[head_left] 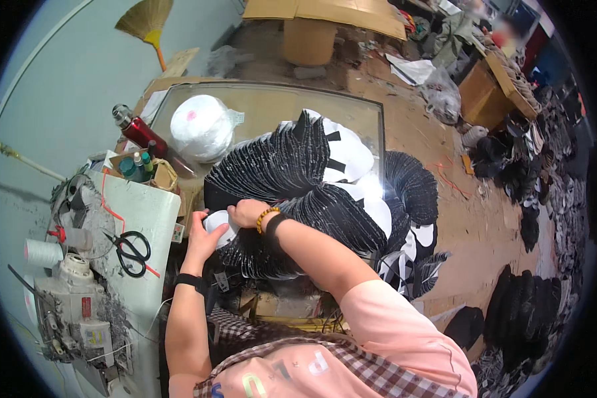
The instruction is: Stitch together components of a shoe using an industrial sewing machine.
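Note:
A white rounded flat piece (pixel 217 220) with a dark edge, looking like a shoe insole, lies between my hands. My left hand (pixel 204 240) grips its left side, thumb laid over the white face. Fingers curled, my right hand (pixel 247 213) pinches at its right edge, against the pile. Long fanned rows of black pieces (pixel 272 162) with pale edges, stacked tightly, fill the table in front of me. Several show white faces (pixel 348 149) at the right end. My right forearm crosses over the near row, hiding part of it.
On my left stands a sewing machine (pixel 83 298) with a white thread cone (pixel 43 253). Black scissors (pixel 131 253) lie on its white table (pixel 146 205). A red flask (pixel 136 129) and a plastic-wrapped white roll (pixel 202 126) stand farther back. Dark piles (pixel 521 308) cover the right floor.

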{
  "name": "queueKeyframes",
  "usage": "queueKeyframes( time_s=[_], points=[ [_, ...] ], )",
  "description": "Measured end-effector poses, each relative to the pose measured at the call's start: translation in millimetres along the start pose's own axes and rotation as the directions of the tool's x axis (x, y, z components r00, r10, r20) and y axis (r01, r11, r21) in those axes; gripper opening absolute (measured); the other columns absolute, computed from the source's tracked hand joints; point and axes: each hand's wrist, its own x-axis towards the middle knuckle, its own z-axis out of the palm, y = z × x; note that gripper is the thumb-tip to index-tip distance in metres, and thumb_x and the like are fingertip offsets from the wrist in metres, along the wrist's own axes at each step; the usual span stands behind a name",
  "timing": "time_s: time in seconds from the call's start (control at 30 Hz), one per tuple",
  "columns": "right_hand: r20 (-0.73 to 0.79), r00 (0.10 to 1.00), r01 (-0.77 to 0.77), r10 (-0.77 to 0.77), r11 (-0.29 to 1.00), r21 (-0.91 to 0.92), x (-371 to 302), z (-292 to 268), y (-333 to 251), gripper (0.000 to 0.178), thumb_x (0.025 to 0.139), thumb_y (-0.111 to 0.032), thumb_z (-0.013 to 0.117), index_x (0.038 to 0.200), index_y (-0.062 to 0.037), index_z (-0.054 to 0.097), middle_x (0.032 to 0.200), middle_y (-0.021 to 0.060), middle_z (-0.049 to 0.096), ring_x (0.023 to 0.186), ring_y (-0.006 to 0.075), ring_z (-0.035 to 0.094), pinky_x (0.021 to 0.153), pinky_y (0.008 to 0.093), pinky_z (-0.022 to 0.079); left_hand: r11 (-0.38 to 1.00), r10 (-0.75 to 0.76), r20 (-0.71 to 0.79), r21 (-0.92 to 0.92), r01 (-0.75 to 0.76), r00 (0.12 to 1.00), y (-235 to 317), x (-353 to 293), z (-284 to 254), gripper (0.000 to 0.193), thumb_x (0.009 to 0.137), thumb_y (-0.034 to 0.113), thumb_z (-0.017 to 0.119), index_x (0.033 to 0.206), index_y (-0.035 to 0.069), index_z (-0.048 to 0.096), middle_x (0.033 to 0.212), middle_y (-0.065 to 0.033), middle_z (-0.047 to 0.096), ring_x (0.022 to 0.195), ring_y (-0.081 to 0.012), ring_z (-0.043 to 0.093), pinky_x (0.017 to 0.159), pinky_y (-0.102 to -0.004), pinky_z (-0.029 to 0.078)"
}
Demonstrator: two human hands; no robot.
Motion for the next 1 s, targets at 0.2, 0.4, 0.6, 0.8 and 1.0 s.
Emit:
queueKeyframes(
  time_s=[0.2,0.4,0.6,0.8,1.0],
  points=[
    [0.276,0.959,-0.045,0.066,0.996,-0.083,27.4,-6.2,3.5,0.054,0.1,-0.039,0.034,0.131,-0.0035,0.059,0.135,0.0229,0.057,0.131,0.0371,0.05,0.109,0.0474,0.037,0.998,0.002,0.061,0.056,-0.006,0.998,27.8,-13.2,-4.2,0.044,0.072,0.023,0.083,0.097,0.001,0.053,0.092,-0.0108,0.059,0.089,-0.0226,0.057,0.082,-0.0352,0.047],
    [0.326,0.944,-0.315,-0.044,0.168,0.934,78.3,-45.9,27.6,0.021,0.093,-0.023,0.053,0.093,-0.0017,0.054,0.085,0.0119,0.058,0.072,0.0263,0.056,0.067,0.0429,0.049,0.883,0.441,0.018,0.171,-0.438,0.897,80.3,-45.3,-1.6,0.028,0.07,0.017,0.08,0.08,0.003,0.057,0.084,-0.0121,0.057,0.081,-0.0337,0.06,0.07,-0.0409,0.048],
    [0.337,0.942,-0.274,-0.005,-0.592,0.758,73.5,-29.2,59.5,0.016,0.089,-0.011,0.049,0.093,0.0042,0.052,0.101,0.0207,0.059,0.096,0.0345,0.061,0.094,0.0509,0.048,0.951,0.309,-0.042,0.038,-0.308,0.95,75.5,-25.4,-12.5,0.021,0.084,0.019,0.072,0.091,0.003,0.06,0.077,-0.0114,0.065,0.069,-0.0265,0.065,0.063,-0.0355,0.05],
    [0.154,0.965,-0.241,-0.213,-0.488,0.839,60.0,-14.7,53.3,0.017,0.091,-0.012,0.05,0.091,0.0033,0.057,0.098,0.0174,0.064,0.093,0.0285,0.065,0.085,0.0376,0.053,1.0,-0.004,0.003,0.002,0.004,1.0,60.3,5.6,-7.5,0.03,0.09,0.026,0.068,0.106,0.003,0.059,0.075,-0.0115,0.068,0.066,-0.0228,0.066,0.064,-0.0351,0.051],
    [0.151,0.974,-0.209,-0.171,-0.398,0.894,39.1,-9.5,33.5,0.022,0.092,-0.013,0.05,0.104,0.0036,0.057,0.107,0.0155,0.065,0.099,0.0232,0.065,0.085,0.0323,0.052,0.97,0.142,-0.038,0.206,-0.131,0.989,64.2,25.7,12.5,0.063,0.087,0.025,0.071,0.142,0.007,0.045,0.099,-0.015,0.068,0.08,-0.0274,0.067,0.073,-0.0359,0.052]
  ],
)
